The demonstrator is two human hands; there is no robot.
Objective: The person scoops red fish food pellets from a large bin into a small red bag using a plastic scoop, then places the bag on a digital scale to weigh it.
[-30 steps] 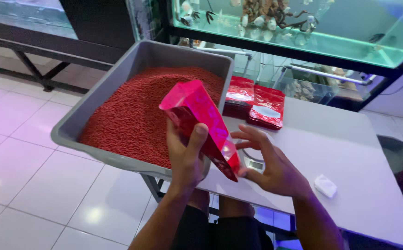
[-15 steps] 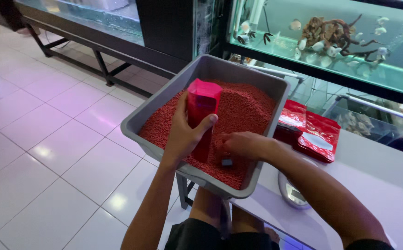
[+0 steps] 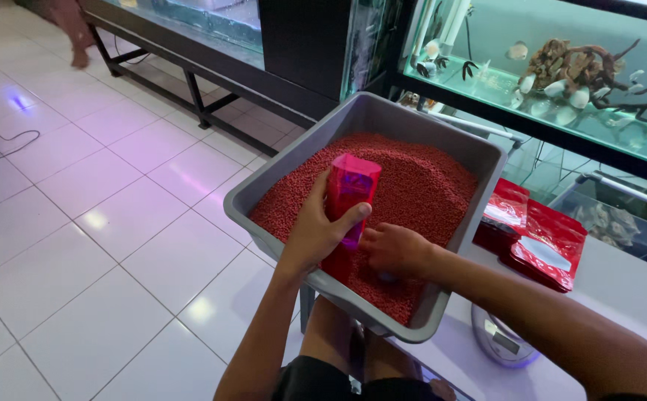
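My left hand (image 3: 316, 234) is wrapped around a red pouch (image 3: 349, 200), thumb across its front and fingers behind, holding it upright over the near part of a grey tub (image 3: 279, 174) full of small red pellets (image 3: 420, 186). My right hand (image 3: 394, 251) sits just beside it, curled and dug into the pellets at the pouch's foot; I cannot tell whether it grips a scoop or only pellets, because the fingers are buried. From here the trouble I judge most likely is spillage: the pouch mouth is narrow and looks soft, so if my left grip squeezes it flat, anything lifted toward it could run down the outside. Both hands work close to the tub's near rim, and pellets pushed over that edge would drop onto the white tiled floor (image 3: 115, 245) below. The tub also seems to overhang the counter (image 3: 635, 289) on its near left side, so heavy downward pressure there might tip it. To the right, near my forearm, a round scale (image 3: 498, 341) lies low beside the tub, where an elbow swing could knock it. Further right, a stack of red packets (image 3: 546, 249) rests on the counter. Beyond, fish tanks (image 3: 561, 82) line the far side.
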